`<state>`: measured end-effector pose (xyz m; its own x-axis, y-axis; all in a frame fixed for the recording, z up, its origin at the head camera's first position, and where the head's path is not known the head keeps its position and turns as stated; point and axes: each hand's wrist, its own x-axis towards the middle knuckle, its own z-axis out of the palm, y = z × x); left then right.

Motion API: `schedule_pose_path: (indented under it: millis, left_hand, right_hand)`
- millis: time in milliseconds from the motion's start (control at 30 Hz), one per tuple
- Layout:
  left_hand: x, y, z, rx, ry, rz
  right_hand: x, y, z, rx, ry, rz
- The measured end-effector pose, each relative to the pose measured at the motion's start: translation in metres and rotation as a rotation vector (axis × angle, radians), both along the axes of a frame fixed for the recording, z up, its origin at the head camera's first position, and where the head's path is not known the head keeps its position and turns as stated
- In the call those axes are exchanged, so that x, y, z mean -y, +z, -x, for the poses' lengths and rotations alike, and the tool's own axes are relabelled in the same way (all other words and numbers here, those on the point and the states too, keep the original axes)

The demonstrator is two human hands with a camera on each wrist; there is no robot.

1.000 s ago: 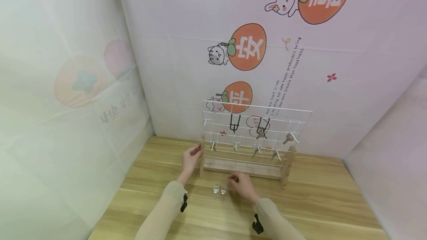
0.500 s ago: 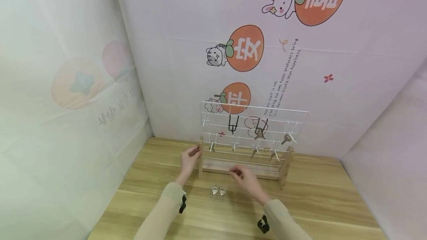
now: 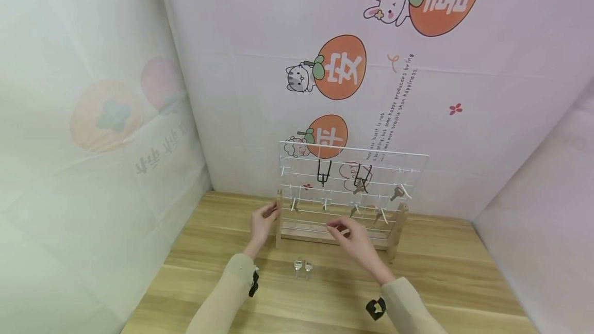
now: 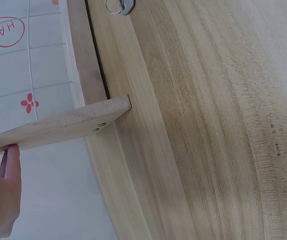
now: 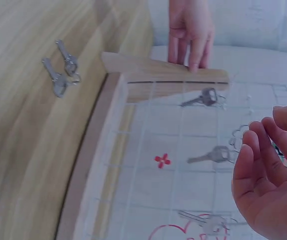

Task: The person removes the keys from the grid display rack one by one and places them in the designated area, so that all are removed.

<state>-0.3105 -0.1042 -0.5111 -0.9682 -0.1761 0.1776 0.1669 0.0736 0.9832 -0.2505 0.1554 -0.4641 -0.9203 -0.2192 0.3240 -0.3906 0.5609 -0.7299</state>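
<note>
The person's left hand (image 3: 263, 224) grasps the left wooden post (image 3: 279, 223) of a wire rack (image 3: 306, 234). The right hand (image 3: 355, 238) is raised before the rack, right of centre, fingers curled; whether its grip contains anything cannot be told. Two loose keys (image 3: 298, 265) lie side by side on the surface (image 3: 306, 305), nearer than the rack and left of the right hand. Several hanging keys (image 3: 397, 193) are spread across the rack.

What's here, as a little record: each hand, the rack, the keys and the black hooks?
Left hand: holds the left wooden post of the rack
Right hand: in front of the rack, fingers curled; contents unclear
Rack: white wire grid, wooden posts, standing on the table
Hanging keys: several, on the grid
Loose keys: two, side by side on the table
Black hooks: two, upper half of grid
</note>
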Motion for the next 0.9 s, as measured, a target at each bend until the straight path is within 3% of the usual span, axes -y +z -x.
schedule_pose_path:
  millis: [67,333,667,900]
  left_hand:
    - [0.000,-0.002,0.002,-0.010,0.003,0.011]
    - [0.002,-0.032,0.024,-0.011,0.033,0.001]
    - [0.001,-0.033,0.024,-0.008,0.042,-0.012]
    - [0.001,-0.032,0.024,-0.017,0.054,0.033]
  right_hand:
    - [-0.005,0.006,0.001,-0.040,-0.011,0.006]
    - [-0.030,0.027,0.010,-0.147,-0.110,0.055]
    - [-0.045,0.039,0.018,-0.154,-0.248,0.104]
    - [-0.045,0.043,0.024,-0.176,-0.333,0.125]
